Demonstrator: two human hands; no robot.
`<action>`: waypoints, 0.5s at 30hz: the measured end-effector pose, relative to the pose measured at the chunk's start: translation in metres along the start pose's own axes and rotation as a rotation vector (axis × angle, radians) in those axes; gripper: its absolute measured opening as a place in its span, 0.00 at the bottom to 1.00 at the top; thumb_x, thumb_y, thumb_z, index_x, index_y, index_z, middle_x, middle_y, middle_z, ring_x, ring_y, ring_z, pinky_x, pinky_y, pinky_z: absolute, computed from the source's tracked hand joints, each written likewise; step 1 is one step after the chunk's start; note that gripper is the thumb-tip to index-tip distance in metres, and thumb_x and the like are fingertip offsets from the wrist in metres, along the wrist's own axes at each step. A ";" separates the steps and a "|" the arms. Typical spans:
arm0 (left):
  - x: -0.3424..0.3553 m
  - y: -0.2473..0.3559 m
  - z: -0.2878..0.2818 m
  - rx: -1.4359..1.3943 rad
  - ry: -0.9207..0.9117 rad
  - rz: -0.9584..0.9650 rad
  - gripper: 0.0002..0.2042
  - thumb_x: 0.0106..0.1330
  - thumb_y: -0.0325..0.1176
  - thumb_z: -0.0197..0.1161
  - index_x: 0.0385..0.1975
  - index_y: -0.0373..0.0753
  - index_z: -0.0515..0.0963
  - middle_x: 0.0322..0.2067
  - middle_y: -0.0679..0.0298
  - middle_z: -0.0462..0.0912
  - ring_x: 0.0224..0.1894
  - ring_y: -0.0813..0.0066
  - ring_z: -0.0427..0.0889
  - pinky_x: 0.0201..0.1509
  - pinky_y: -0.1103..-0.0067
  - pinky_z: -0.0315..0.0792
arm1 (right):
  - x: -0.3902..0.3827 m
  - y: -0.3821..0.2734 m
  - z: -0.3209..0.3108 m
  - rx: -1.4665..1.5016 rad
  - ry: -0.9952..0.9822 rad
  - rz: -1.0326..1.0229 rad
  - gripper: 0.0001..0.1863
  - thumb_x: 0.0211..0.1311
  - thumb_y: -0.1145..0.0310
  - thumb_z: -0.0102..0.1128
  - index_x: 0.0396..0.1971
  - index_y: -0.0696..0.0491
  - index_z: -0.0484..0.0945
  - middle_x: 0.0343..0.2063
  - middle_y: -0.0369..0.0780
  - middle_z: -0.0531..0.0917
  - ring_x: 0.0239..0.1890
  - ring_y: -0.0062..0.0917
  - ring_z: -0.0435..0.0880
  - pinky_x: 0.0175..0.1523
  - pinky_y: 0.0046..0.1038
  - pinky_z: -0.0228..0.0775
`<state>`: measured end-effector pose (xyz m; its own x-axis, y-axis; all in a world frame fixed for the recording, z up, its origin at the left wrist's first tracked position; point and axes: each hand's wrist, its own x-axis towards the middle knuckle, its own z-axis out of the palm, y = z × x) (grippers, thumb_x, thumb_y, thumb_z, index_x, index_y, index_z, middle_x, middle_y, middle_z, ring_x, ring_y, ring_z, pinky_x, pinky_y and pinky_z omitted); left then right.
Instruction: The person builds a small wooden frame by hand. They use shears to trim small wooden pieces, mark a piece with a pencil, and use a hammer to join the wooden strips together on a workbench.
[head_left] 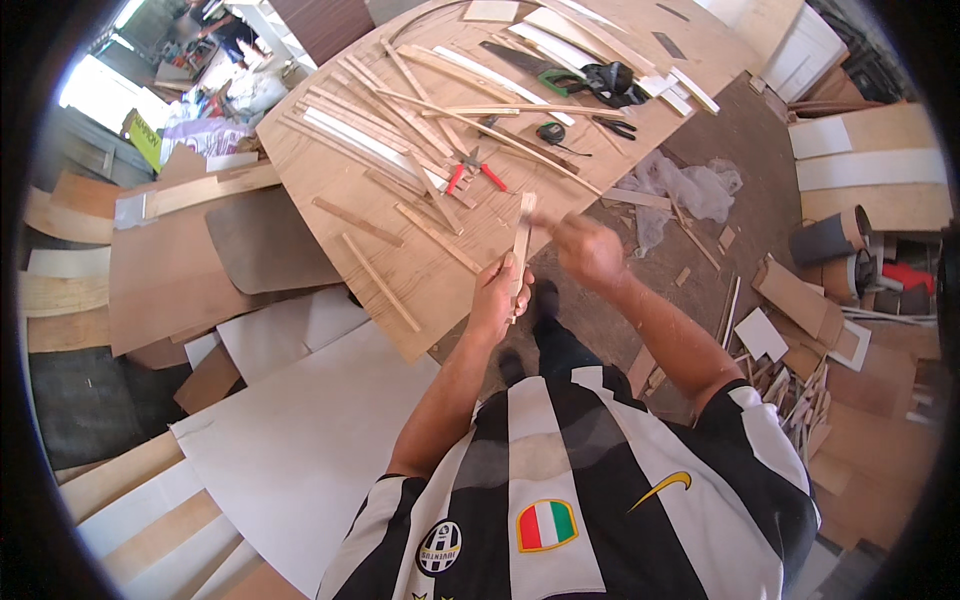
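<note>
My left hand (494,302) is wrapped round the lower part of a short, light wooden strip (522,238), which points away from me over the table's near edge. Close to the strip's far end is my right hand (592,252), its fingers curled and partly blurred. Whatever it may pinch against the wood is too smeared to name. Beyond the strip, red-handled pliers or snips (476,172) lie with their jaws pointing away. Several thin wooden strips (380,280) are scattered on the plywood tabletop (420,335) left of my hands.
Farther back on the table lie a handsaw (520,62) with a green handle, a black tool (612,82), a tape measure (551,132) and black pliers (615,128). Crumpled clear plastic (690,190) and offcuts (790,400) litter the floor at right. Large boards (300,440) lean at left.
</note>
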<state>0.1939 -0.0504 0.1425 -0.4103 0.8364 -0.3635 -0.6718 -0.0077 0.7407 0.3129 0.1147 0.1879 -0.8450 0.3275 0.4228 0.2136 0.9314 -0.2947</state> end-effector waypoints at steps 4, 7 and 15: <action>-0.019 -0.009 0.015 -0.043 -0.093 -0.101 0.15 0.82 0.44 0.51 0.53 0.39 0.74 0.32 0.62 0.80 0.18 0.81 0.71 0.17 0.83 0.64 | -0.032 -0.007 -0.030 0.005 0.074 -0.033 0.31 0.52 0.77 0.61 0.58 0.36 0.85 0.24 0.36 0.78 0.26 0.31 0.83 0.28 0.34 0.77; -0.028 -0.014 0.052 -0.149 -0.193 -0.232 0.14 0.83 0.44 0.50 0.53 0.40 0.73 0.30 0.63 0.80 0.17 0.80 0.71 0.17 0.83 0.64 | -0.062 0.012 -0.047 -0.025 0.247 0.189 0.30 0.53 0.76 0.62 0.58 0.37 0.85 0.26 0.35 0.79 0.27 0.32 0.84 0.28 0.35 0.77; -0.020 -0.080 0.126 -0.218 -0.258 -0.398 0.12 0.83 0.44 0.47 0.50 0.43 0.73 0.28 0.63 0.80 0.16 0.80 0.71 0.15 0.84 0.63 | -0.150 0.064 -0.103 -0.063 0.182 0.035 0.32 0.54 0.74 0.61 0.60 0.32 0.84 0.24 0.33 0.76 0.25 0.29 0.82 0.27 0.34 0.77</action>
<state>0.3333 0.0021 0.1618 0.0500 0.9052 -0.4221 -0.8690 0.2477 0.4283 0.5035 0.1420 0.1937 -0.7350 0.3778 0.5630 0.2761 0.9252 -0.2605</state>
